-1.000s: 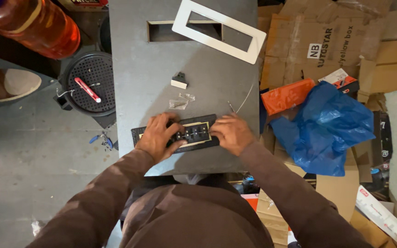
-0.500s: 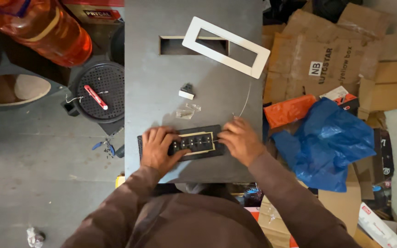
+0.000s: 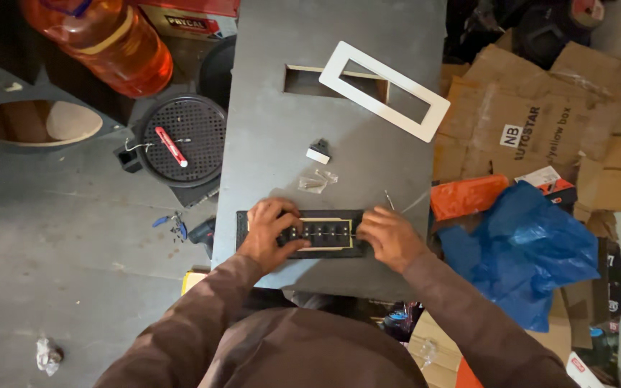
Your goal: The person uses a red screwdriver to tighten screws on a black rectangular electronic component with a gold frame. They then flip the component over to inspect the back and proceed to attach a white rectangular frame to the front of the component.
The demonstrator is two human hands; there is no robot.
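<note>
Hands: left hand point(image 3: 271, 233) and right hand point(image 3: 388, 237) both rest on a black switch module point(image 3: 303, 233) near the front edge of a grey board point(image 3: 289, 108).
Change: over the last second the 2 hands have stayed on the module — only the camera has drifted, so the board sits a little lower and further right in view. The work reads as a steady fitting or pressing step, not a move to a new place.
Left hand state: fingers curled over the module's left part, fingertips pressed on the row of small black switches; nothing is pinched that can be seen.
Right hand state: fingers bent and bunched at the module's right end, pressing or gripping its edge; whether it pinches a small part cannot be told.
Module position: flat on the board, lengthwise between the hands, touched by both, its pale inner frame showing in the gap.
Beyond the hands: a small white and black switch piece point(image 3: 318, 151) and a clear plastic wrapper point(image 3: 318, 181) lie on the board, well apart from the fingers.
Far end: a white rectangular cover frame point(image 3: 384, 90) lies tilted across a rectangular cut-out point(image 3: 307, 80).
Right of board: blue plastic bag point(image 3: 522, 248) on cardboard.
Left, on floor — round black speaker grille point(image 3: 181, 140), orange water jug point(image 3: 102, 43).
</note>
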